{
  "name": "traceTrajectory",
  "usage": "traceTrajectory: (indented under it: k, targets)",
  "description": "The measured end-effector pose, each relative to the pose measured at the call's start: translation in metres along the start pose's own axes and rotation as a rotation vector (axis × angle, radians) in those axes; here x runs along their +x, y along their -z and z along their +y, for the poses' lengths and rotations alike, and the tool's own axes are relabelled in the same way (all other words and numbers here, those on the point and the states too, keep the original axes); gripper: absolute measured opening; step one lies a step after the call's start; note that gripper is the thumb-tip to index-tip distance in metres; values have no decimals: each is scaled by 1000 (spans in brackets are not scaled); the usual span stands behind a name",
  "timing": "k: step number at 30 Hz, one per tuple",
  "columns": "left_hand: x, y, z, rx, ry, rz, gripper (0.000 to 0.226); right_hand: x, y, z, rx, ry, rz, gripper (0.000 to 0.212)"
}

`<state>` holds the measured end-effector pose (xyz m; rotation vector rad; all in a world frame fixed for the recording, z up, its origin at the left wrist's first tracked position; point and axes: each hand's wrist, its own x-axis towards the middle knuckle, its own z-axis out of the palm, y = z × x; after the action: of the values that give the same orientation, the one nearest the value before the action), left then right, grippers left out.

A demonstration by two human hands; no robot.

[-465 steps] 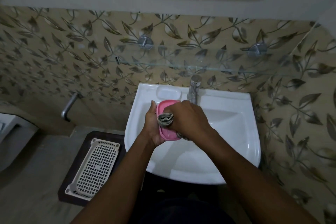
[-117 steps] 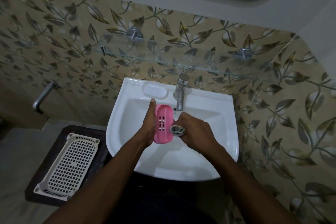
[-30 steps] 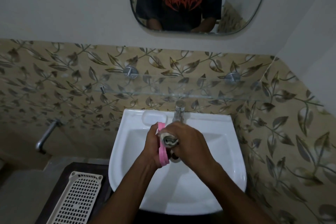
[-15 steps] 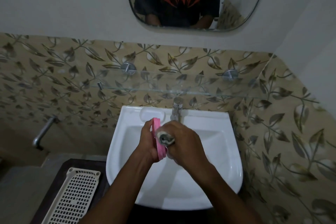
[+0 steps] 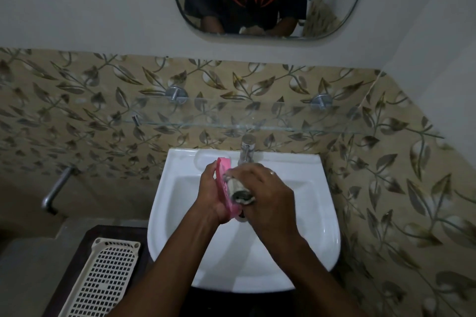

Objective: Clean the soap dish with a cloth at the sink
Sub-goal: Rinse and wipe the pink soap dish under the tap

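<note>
At frame centre, over the white sink (image 5: 319, 213), your left hand (image 5: 210, 197) grips the pink soap dish (image 5: 223, 183) on edge while your right hand (image 5: 268, 201) curls round a rolled cloth (image 5: 240, 194), pressing it against the dish.

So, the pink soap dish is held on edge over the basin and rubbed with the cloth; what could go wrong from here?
The left hand holds the soap dish on edge above the sink. Pressed sideways by the cloth in the right hand, it might slip and drop in. The right hand works close to the tap, so its knuckles could knock it.
</note>
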<state>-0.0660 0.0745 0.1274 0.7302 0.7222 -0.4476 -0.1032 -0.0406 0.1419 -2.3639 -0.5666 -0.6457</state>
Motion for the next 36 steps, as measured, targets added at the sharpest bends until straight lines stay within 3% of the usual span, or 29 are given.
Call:
traceTrajectory:
  k: [3, 5, 9, 15, 20, 26, 32, 36]
  targets:
    - [2, 0, -1, 51, -26, 17, 71, -3, -11, -2, -44, 5, -127, 51]
    - [-1, 2, 2, 88, -54, 41, 72, -16, -15, -3, -13, 35, -94, 45]
    - [-5, 0, 5, 58, -81, 125, 52, -32, -17, 2, -37, 84, -25, 41]
    - [3, -1, 6, -2, -148, 122, 66, -39, -13, 1, -92, 149, -28, 42]
    - [-2, 0, -5, -34, -64, -25, 54, -12, -7, 3, -31, -68, -136, 48]
    - [-1, -10, -10, 30, -90, -95, 32, 36, -4, 10, 139, -230, -201, 12]
    - [-2, -8, -17, 29, -138, -72, 47, 53, -22, 26, 335, -340, -149, 20]
    - [-8, -4, -13, 40, -97, -41, 48, 54, -20, 27, 518, -602, -126, 9]
